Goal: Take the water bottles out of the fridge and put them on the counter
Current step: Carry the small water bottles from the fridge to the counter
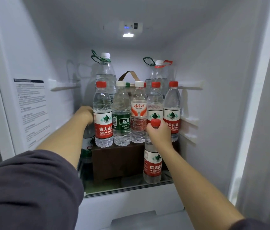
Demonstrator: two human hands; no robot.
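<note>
Currently the right hand point(160, 132) is curled round the neck of a red-capped bottle point(152, 165), which stands on the fridge shelf point(131, 188) touching the right front of a brown box point(117, 161). The left hand point(85, 114) is closed over the top of a green-labelled bottle point(87, 146) left of the box, fingertips hidden. A row of bottles point(121, 117) stands upright on the box.

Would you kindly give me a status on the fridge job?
Left hand grips green-label bottle top. Right hand grips red-cap bottle neck, on shelf. Bottle row on brown box close behind.
</note>
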